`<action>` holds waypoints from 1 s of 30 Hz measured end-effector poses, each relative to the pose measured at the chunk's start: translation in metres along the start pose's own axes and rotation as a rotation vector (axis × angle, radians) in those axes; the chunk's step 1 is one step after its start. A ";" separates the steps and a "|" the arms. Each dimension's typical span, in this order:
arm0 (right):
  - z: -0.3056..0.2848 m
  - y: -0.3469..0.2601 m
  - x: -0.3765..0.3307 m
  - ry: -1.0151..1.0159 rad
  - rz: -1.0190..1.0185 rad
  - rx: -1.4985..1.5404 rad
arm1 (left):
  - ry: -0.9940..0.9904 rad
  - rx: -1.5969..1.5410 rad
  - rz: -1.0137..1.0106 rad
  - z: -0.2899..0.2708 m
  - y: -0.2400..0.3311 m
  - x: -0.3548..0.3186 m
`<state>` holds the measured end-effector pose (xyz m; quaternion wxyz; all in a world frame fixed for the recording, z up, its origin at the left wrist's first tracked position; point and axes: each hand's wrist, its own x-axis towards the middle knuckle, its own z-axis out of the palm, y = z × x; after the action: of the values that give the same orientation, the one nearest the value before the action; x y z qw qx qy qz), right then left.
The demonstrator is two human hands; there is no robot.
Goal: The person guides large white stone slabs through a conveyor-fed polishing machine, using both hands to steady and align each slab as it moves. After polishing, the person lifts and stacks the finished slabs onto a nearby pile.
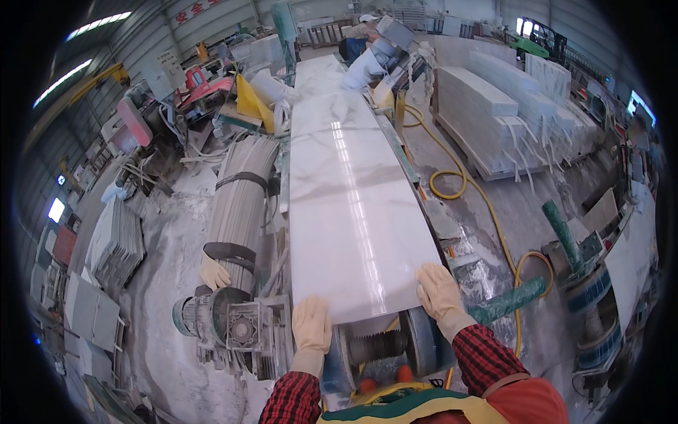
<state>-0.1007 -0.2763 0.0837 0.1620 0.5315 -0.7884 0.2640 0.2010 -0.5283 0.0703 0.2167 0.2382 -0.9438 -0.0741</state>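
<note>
A long, glossy white marble slab [360, 233] with grey veins stretches away in front of me. At its near left corner is my left hand [311, 331], in a cream glove, with the fingers closed on the edge. My right hand [439, 295], gloved the same way, grips the right edge by the near right corner. The fingertips' undersides are hidden. Below the slab's near end sit blue-rimmed rollers [424, 343] with a ribbed dark shaft [378, 346] between them.
Left of the slab stand a motor [212, 318], a spare glove [213, 272] and a strapped bundle of long strips [244, 184]. A yellow hose [487, 198] coils across the right floor, near a green post [512, 300]. Stacked slabs [487, 113] lie beyond. A person [360, 39] bends at the far end.
</note>
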 end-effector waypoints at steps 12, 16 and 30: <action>-0.007 -0.005 -0.003 0.023 -0.001 0.068 | 0.008 0.045 -0.003 0.008 -0.003 -0.012; 0.003 0.002 -0.012 0.110 -0.039 0.041 | -0.015 0.041 -0.008 0.004 0.001 -0.011; -0.001 -0.001 -0.020 0.087 -0.017 0.057 | -0.033 0.014 -0.005 -0.001 0.006 -0.017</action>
<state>-0.0918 -0.2607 0.0743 0.1831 0.5307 -0.7682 0.3078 0.2132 -0.5150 0.0663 0.1990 0.2409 -0.9472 -0.0721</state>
